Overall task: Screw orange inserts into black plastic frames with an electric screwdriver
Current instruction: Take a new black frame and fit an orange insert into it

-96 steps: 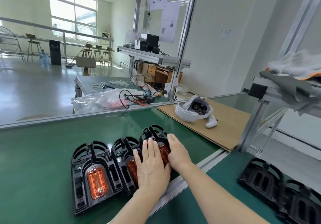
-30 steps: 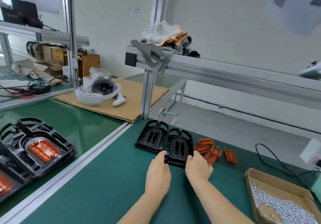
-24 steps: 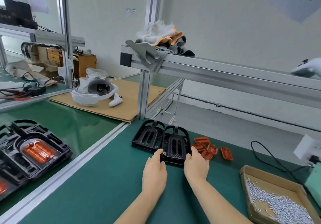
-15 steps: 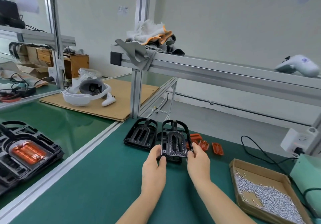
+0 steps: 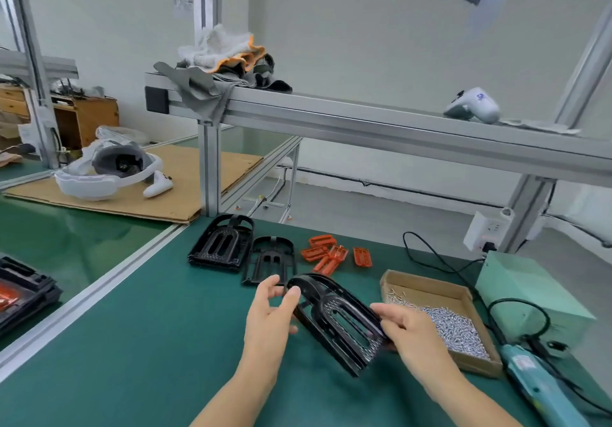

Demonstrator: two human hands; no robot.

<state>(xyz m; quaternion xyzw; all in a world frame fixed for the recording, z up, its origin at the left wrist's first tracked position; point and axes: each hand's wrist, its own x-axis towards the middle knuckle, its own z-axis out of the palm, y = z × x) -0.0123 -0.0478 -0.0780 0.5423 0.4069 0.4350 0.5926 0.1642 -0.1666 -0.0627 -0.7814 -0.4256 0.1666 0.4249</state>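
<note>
held frame: black plastic frame (image 5: 334, 322) up off the green surface (image 5: 159, 343), tilted, rounded end toward the left hand, squared end toward the right. No insert in it yet, slot open.
left grip: left hand (image 5: 268, 317) pinching the rounded end between thumb and fingertips, so grasping the frame.
right grip: right hand (image 5: 409, 332) curled round the squared end, also grasping the frame.
other frames: stack of black frames (image 5: 220, 244) at the far side of the surface, plus one flat frame (image 5: 270, 259) just beside it. Both look bare, no orange showing.
inserts: loose orange inserts (image 5: 328, 254) in a little heap right of the flat frame, well apart from the held one. None picked up.
screws: cardboard tray of screws (image 5: 440, 319) just right of the right hand, plenty in there.
driver: electric screwdriver (image 5: 536, 385) lying at the near right edge, cord attached, untouched.
done pile: black frames with orange inserts glowing in them (image 5: 20, 294) off on the neighbouring surface to the left, probably finished ones, can't confirm the screws from here.
progress: pretty much at the start of this unit. Frame only fetched; still to go, by the look of it: lay it down, drop an insert in, grab screws, drive them. Same again for the frames waiting at the back.
</note>
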